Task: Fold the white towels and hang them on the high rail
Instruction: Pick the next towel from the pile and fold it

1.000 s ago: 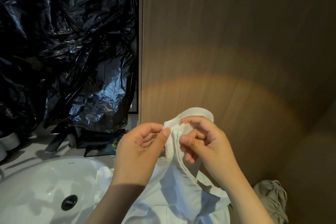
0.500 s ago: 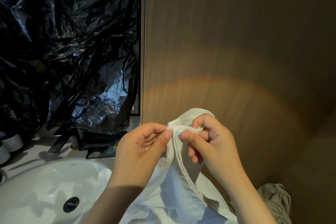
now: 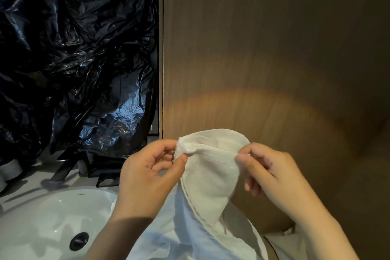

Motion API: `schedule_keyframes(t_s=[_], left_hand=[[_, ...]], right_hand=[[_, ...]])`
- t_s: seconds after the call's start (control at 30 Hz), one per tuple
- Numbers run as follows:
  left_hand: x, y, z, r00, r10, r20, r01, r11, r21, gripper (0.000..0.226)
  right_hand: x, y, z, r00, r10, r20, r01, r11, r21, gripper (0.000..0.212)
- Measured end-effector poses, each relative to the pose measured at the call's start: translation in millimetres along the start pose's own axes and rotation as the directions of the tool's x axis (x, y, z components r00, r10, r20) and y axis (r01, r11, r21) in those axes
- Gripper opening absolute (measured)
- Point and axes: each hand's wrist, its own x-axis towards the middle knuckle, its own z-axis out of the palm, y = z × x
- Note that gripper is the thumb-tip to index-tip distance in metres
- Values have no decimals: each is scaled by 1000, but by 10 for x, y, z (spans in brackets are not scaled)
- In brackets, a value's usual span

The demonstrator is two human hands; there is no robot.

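- A black plastic sheet hangs at the far left. It is not part of the job.
- A white sink sits low on the left, set in the bench. The bottom of the towel hangs near its rim.
- The left hand is up in front of the chest. Its thumb and first finger pinch one top corner of the towel.
- The towel is held between the two hands, in front of the wall and above the bench.
  - Its top edge runs side to side, from one hand to the other, and bows up a bit in the middle.
  - Its long way runs down from the hands to the bottom of the picture. The low end is bunched up, so I cannot see where it stops.
- The right hand pinches the top edge with thumb and first finger. The other fingers are curled under.
- I think the step now is to find the corners and open the towel out.
  - To do it well, slide the right hand along the edge to the other corner.
  - Then pull the top edge tight and flat, and lift so the low end hangs free of the sink.
  - Match corner to corner before folding.
- A brown wood wall fills the right side. No rail can be seen.
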Motion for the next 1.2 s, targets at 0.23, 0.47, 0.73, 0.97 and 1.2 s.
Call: schedule_keyframes(t_s=[0.23,0.47,0.73,0.97,1.2], left_hand=[[31,-41,-106,1000,15,-20,-15,999,34,29],[-13,-65,-65,1000,-10,-18,11,1000,28,24],[-14,-59,-61,999,-19,-27,19,1000,15,23],[-2,-42,-69,1000,20,-20,-19,999,32,24],[-53,-49,-45,1000,24,-16,-23,999,43,24]], right_hand=[[-104,97,-203,999,41,27,-31,955,-295,47],[-77,48,-278,1000,19,-7,-20,960,-281,17],[-121,-15,-333,972,120,204,-68,968,-242,19],[12,-99,-385,1000,12,-7,-14,878,-478,18],[85,-17,-244,997,72,-38,-81,831,-551,20]])
